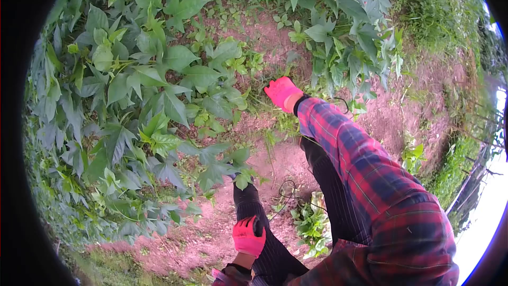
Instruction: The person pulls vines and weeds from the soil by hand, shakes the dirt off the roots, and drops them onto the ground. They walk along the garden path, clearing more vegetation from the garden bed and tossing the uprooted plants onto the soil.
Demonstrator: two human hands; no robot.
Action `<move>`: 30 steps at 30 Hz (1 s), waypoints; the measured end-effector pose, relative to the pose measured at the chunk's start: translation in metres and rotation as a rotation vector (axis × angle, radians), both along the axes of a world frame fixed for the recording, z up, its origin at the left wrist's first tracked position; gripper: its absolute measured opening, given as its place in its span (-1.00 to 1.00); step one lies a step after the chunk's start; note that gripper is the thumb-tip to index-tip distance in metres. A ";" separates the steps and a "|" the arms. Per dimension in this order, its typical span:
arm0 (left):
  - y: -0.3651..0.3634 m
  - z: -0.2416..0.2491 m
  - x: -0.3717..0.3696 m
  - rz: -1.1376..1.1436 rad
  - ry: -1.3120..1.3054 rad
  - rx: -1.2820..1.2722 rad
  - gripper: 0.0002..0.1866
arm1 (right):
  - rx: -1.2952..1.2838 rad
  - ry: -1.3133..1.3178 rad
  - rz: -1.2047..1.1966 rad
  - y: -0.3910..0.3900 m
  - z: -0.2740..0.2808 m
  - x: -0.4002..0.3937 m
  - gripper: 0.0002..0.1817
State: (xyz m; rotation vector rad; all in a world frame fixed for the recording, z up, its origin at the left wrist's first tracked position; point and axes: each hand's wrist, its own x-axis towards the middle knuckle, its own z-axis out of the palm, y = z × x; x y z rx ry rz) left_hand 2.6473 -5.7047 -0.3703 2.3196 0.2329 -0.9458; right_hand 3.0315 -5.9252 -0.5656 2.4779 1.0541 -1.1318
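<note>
My right hand (282,93), in a bright pink glove, reaches down to low weeds (257,107) between the leafy plants. Its fingers are curled closed at the weeds, and what is inside them is hidden. Close to my trouser leg (276,251), my left hand (248,237) is closed in a fist, wearing a pink glove with dark patches. Its grip is hidden too. Broad-leaved green plants (180,58) spread left of my right hand, and another leafy clump (341,42) grows to its upper right.
Reddish bare soil (286,161) lies around my dark shoes and striped trousers. A small light-green plant (312,228) grows between my legs, beside a thin dark looped cord (287,189). Grass (428,21) and a sloping bank stand at the right.
</note>
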 end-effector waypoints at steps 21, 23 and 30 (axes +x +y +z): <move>-0.005 -0.010 0.014 0.172 -0.013 -0.032 -0.44 | -0.089 -0.396 -0.705 -0.110 -0.018 0.250 -0.54; -0.008 -0.008 0.017 0.184 0.015 -0.029 -0.43 | -0.381 -0.327 -0.669 -0.130 0.002 0.255 -0.58; -0.019 -0.004 0.034 0.149 0.067 0.026 -0.44 | 0.047 -0.347 -0.848 -0.090 -0.084 0.267 -0.27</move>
